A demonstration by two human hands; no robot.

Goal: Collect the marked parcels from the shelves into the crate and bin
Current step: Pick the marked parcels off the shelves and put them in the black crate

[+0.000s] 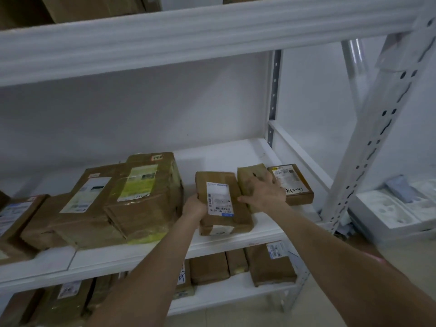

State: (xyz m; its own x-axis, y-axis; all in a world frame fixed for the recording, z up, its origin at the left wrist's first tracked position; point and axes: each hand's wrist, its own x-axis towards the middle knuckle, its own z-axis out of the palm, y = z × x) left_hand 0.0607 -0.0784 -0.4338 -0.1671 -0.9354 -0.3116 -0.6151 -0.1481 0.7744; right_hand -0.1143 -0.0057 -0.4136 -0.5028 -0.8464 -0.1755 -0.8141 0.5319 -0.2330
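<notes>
**Head view, nearest first**

1. L forearm (pixel 151 274) and R forearm (pixel 330 251): both reach up from the bottom of frame to the mid shelf (pixel 141 253).
2. Left hand (pixel 194 206): clamped on the left edge of the labelled parcel (pixel 221 199), thumb up top, other fingers hidden beneath. The parcel is tilted and seems to lie on a second pkg under it.
3. Right hand (pixel 262 192): spread over the plain parcel (pixel 247 180), fingertips hooked on its far-right edge, thumb at the near-left corner.
4. Handwritten parcel (pixel 295 187): just beside the plain one, touching the fingertips. Not held.

**Step in hand (judgement):** picking two small pkgs at once.
- Check each mark before lifting.
- Get the R thumb well under, as a top-only grip may slip.
- Draw straight out, clear of the upright (pixel 368 142).

**Containers and contents**
- Mid shelf, left: green-label box (pixel 144 192) stacked against the large flat box (pixel 89 197), with more cartons at frame edge.
- Lower shelf (pixel 212 293): row of brown pkgs (pixel 271 263), approx. six or more.
- White tray (pixel 387 215), far right: moulded insert, pale blue item, blurred.
- Crate and bin: not in view.
</notes>
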